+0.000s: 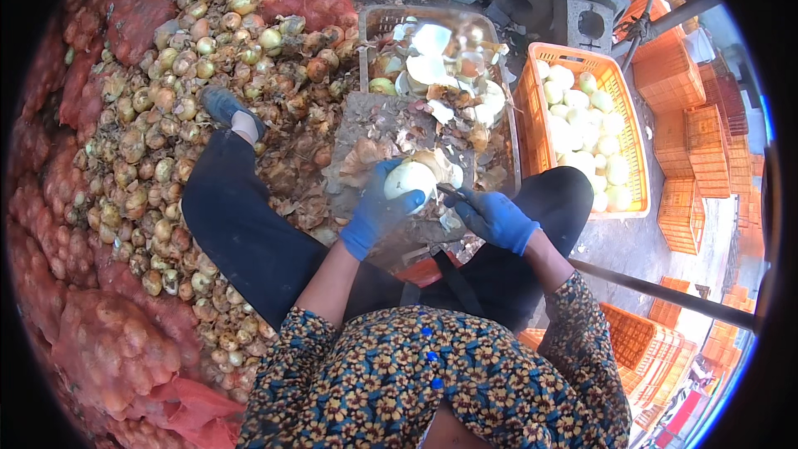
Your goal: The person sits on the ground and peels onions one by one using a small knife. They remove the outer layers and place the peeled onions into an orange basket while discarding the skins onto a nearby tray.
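My left hand (pixel 381 206), in a blue glove, holds a large, mostly peeled white onion (pixel 410 184) with the thumb across its near side. Brown papery skin (pixel 439 165) hangs at the onion's upper right. In a matching glove, my right hand (pixel 492 215) grips a small knife (pixel 447 190), its dark end close against the onion's right side; the blade is hardly visible. Below both hands lies a flat, dirty board (pixel 386 121) strewn with dry skins. Beyond it, a plastic crate (pixel 365 50) contains white onion layers, peelings and a greenish onion.
Loose unpeeled onions (pixel 162 115) cover the ground at left, bordered by full red mesh sacks (pixel 106 343). An orange crate (pixel 645 181) of peeled onions stands by my right knee. Concrete blocks (pixel 583 25) lie beyond; a metal bar (pixel 661 293) and stacked orange crates (pixel 707 143) are at right.
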`<action>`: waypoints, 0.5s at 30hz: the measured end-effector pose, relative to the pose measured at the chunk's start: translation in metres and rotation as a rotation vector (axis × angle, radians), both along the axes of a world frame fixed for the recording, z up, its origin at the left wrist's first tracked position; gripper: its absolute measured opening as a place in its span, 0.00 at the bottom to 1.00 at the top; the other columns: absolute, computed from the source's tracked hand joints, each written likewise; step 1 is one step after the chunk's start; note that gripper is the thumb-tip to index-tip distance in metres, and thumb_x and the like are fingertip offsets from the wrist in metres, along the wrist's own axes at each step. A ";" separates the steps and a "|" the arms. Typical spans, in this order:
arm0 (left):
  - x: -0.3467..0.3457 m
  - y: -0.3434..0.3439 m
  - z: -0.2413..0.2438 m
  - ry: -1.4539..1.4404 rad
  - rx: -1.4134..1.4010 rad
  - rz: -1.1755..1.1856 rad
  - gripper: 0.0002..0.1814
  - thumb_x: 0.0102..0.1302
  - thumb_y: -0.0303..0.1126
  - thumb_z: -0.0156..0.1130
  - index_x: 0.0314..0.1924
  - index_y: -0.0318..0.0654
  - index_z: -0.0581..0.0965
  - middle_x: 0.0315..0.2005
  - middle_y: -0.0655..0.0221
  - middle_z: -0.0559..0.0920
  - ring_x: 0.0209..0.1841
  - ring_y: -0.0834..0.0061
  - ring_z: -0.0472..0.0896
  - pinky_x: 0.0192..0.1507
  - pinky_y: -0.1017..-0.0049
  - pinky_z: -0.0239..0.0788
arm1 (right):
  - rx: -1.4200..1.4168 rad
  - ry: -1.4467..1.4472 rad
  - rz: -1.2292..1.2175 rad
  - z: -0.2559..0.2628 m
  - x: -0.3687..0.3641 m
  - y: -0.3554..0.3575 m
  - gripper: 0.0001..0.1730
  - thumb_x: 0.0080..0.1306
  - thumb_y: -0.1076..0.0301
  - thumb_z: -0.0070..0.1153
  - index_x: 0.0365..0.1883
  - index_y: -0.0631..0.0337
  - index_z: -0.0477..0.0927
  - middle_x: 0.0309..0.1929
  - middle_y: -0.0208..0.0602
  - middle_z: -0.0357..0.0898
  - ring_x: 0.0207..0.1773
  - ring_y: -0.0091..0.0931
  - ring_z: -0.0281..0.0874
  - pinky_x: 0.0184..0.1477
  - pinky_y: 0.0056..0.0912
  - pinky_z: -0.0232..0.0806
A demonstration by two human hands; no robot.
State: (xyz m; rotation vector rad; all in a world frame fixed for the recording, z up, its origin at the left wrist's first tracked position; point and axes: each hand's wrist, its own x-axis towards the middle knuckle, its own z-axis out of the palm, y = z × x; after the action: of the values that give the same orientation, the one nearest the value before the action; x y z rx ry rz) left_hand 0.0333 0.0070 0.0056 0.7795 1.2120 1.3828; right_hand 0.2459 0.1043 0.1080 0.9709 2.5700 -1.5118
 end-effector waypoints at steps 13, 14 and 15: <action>-0.012 -0.025 0.008 0.220 0.112 -0.128 0.41 0.58 0.42 0.74 0.65 0.31 0.65 0.58 0.55 0.73 0.57 0.66 0.76 0.58 0.68 0.71 | -0.544 0.007 -0.156 -0.023 -0.005 -0.018 0.15 0.77 0.60 0.49 0.51 0.61 0.77 0.28 0.18 0.70 0.28 0.13 0.64 0.30 0.18 0.62; -0.013 -0.025 0.010 0.185 0.113 -0.140 0.40 0.58 0.41 0.74 0.65 0.31 0.66 0.58 0.55 0.73 0.57 0.66 0.76 0.58 0.67 0.71 | -0.623 -0.021 -0.203 -0.010 -0.006 -0.019 0.15 0.77 0.59 0.49 0.50 0.61 0.77 0.26 0.19 0.69 0.25 0.13 0.63 0.26 0.17 0.60; -0.014 -0.025 0.013 0.146 0.116 -0.150 0.38 0.59 0.41 0.73 0.64 0.31 0.67 0.57 0.56 0.74 0.56 0.67 0.77 0.58 0.68 0.71 | -0.667 -0.033 -0.224 -0.003 -0.005 -0.021 0.15 0.77 0.59 0.49 0.50 0.61 0.77 0.24 0.19 0.69 0.22 0.13 0.62 0.24 0.17 0.58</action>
State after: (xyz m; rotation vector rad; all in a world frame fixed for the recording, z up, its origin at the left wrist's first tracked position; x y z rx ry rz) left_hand 0.0192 -0.0184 0.0187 1.0468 1.1669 1.2987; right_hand 0.2404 0.0835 0.1046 1.1698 1.7445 -2.1610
